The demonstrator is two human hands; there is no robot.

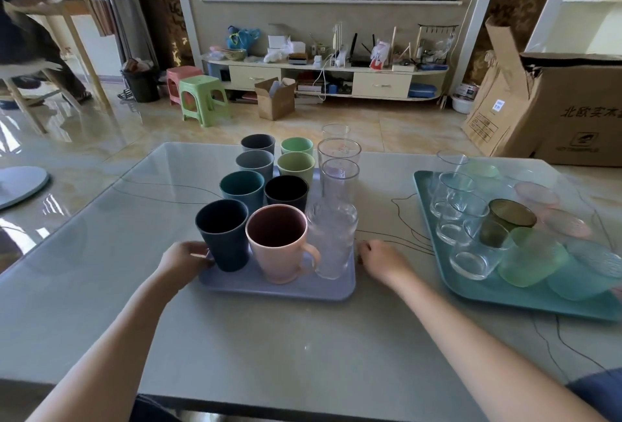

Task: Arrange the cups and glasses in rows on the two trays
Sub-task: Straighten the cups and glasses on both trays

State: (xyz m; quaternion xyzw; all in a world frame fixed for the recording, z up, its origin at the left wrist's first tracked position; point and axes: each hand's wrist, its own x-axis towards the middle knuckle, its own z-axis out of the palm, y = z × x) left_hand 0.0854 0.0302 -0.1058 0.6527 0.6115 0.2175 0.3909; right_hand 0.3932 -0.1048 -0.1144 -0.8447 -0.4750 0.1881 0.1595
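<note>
Hands (183, 258) (382, 261) flanking lavender tray (286, 287)

Bare forearms, no sleeves; dark blue clothing (599, 384) at frame's btm-right edge.

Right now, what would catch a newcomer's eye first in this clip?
The lilac tray at table centre, packed with three rows: coloured cups on the left and middle, clear glasses on the right. The left hand grips its left edge; the right hand rests at its right edge. At far right, a teal tray holds mixed glasses.
</note>
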